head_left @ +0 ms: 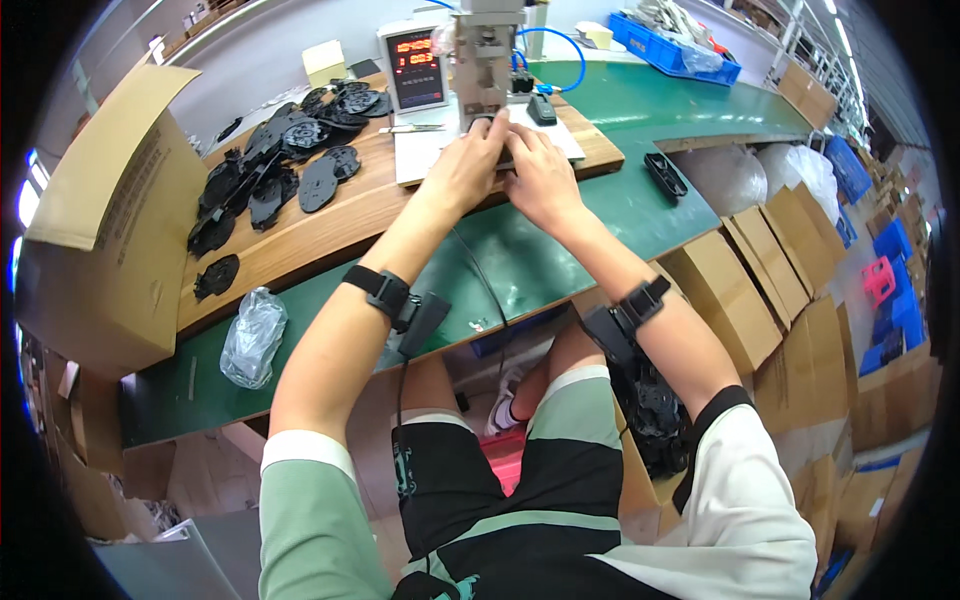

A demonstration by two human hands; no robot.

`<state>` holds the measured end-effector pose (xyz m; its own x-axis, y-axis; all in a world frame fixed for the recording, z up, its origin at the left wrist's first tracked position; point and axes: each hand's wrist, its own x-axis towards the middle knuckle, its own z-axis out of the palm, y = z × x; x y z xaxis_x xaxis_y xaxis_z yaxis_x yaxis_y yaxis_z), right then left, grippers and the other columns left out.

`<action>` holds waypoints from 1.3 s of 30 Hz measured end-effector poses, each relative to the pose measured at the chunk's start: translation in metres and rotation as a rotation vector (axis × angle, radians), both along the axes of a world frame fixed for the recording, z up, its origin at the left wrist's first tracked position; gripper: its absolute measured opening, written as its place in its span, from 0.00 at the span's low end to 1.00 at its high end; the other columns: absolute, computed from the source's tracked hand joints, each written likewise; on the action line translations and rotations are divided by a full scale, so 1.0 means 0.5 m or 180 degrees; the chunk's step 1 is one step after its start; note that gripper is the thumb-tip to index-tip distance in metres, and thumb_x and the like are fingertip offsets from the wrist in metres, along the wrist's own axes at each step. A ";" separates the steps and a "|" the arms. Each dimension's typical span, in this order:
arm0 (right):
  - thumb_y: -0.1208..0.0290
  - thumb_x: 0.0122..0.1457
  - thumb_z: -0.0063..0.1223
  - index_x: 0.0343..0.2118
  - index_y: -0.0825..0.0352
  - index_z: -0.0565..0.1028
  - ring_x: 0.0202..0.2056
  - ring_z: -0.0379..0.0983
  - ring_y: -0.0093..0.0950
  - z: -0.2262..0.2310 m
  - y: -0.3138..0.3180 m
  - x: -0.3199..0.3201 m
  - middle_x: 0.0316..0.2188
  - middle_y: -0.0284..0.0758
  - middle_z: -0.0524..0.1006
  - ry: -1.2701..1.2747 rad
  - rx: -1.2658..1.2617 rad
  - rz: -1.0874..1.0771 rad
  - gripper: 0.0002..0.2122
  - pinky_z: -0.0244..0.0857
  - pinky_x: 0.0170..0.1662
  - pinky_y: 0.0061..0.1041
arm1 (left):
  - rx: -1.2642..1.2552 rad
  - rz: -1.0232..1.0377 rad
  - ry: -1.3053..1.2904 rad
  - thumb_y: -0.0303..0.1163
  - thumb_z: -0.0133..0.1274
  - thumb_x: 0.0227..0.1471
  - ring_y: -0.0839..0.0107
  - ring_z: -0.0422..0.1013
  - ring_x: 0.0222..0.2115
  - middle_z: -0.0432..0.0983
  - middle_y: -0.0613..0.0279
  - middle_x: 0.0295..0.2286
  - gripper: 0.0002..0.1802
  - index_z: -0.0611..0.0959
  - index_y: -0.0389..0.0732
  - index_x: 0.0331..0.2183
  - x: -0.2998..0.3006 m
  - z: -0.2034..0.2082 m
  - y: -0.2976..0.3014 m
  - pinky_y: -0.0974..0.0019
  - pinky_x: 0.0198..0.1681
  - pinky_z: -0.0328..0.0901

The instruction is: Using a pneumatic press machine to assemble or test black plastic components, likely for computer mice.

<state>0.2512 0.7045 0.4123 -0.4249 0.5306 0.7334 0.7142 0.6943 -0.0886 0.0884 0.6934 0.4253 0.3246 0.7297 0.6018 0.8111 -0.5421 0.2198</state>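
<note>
My left hand (466, 168) and my right hand (542, 178) meet at the foot of an upright metal press machine (483, 70). Both have bent fingers closed in under the machine head. A little of something dark shows around the fingertips, but the hands cover most of it and I cannot make out what it is. Beneath them lies the machine's white base plate (415, 160), resting on a wooden board (345, 225). Left of the machine stands a controller box (414, 68) with a lit red display. A small dark block (542, 110) sits right of the fingers.
Black flat plastic parts (275, 150) lie heaped on the board's left side, beside a tall open cardboard box (110, 230). A clear plastic bag (254, 338) rests on the green table (620, 240). A black tray-like part (665, 175) lies right; a blue crate (670, 50) stands behind.
</note>
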 end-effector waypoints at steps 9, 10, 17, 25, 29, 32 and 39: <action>0.82 0.52 0.55 0.38 0.63 0.83 0.48 0.74 0.38 0.000 0.038 -0.022 0.43 0.35 0.77 -0.0101 -0.0031 -0.0292 0.12 0.75 0.48 0.38 | 0.0609 0.1139 -0.0154 0.30 0.60 0.49 0.45 0.63 0.62 0.65 0.41 0.59 0.38 0.67 0.34 0.61 -0.221 -0.032 -0.026 0.50 0.66 0.59; 0.83 0.51 0.55 0.39 0.63 0.83 0.48 0.74 0.38 -0.003 0.038 -0.020 0.43 0.35 0.76 0.0055 0.0000 -0.0177 0.13 0.75 0.48 0.38 | 0.0851 0.1672 -0.0063 0.32 0.61 0.50 0.45 0.63 0.61 0.65 0.41 0.59 0.37 0.68 0.34 0.60 -0.261 -0.045 -0.038 0.48 0.66 0.58; 0.86 0.47 0.57 0.40 0.64 0.83 0.49 0.73 0.39 0.014 0.035 -0.032 0.45 0.36 0.75 -0.0078 -0.0186 -0.0159 0.16 0.72 0.52 0.38 | -0.0052 0.2429 0.0091 0.42 0.51 0.63 0.43 0.67 0.57 0.72 0.38 0.55 0.27 0.73 0.31 0.56 -0.396 -0.148 -0.098 0.43 0.61 0.62; 0.86 0.47 0.58 0.41 0.65 0.83 0.50 0.72 0.41 0.017 0.035 -0.022 0.45 0.39 0.75 -0.0146 -0.0207 -0.0114 0.17 0.72 0.52 0.39 | 0.1197 0.2171 -0.0890 0.29 0.50 0.66 0.48 0.78 0.41 0.81 0.46 0.40 0.13 0.78 0.38 0.50 -0.370 -0.071 -0.128 0.52 0.44 0.71; 0.85 0.48 0.58 0.42 0.65 0.83 0.50 0.72 0.41 0.023 0.032 -0.028 0.45 0.39 0.75 -0.0234 -0.0287 -0.0118 0.17 0.72 0.53 0.40 | 0.1121 0.0967 -0.2142 0.28 0.57 0.63 0.60 0.81 0.38 0.83 0.48 0.35 0.11 0.80 0.38 0.47 -0.361 -0.064 -0.125 0.62 0.44 0.71; 0.84 0.49 0.59 0.42 0.64 0.83 0.50 0.72 0.40 0.030 0.029 -0.039 0.44 0.38 0.76 -0.0290 -0.0316 -0.0096 0.16 0.73 0.52 0.39 | 0.0374 0.1063 -0.1699 0.27 0.59 0.60 0.56 0.80 0.40 0.83 0.49 0.37 0.07 0.81 0.36 0.39 -0.378 -0.103 -0.120 0.60 0.46 0.71; 0.84 0.50 0.58 0.41 0.64 0.83 0.50 0.72 0.40 0.022 0.033 -0.024 0.44 0.38 0.76 -0.0204 -0.0294 -0.0183 0.14 0.74 0.51 0.40 | 0.0098 0.1639 -0.0187 0.49 0.60 0.57 0.52 0.71 0.47 0.77 0.51 0.38 0.19 0.84 0.44 0.40 -0.277 -0.062 -0.153 0.51 0.48 0.67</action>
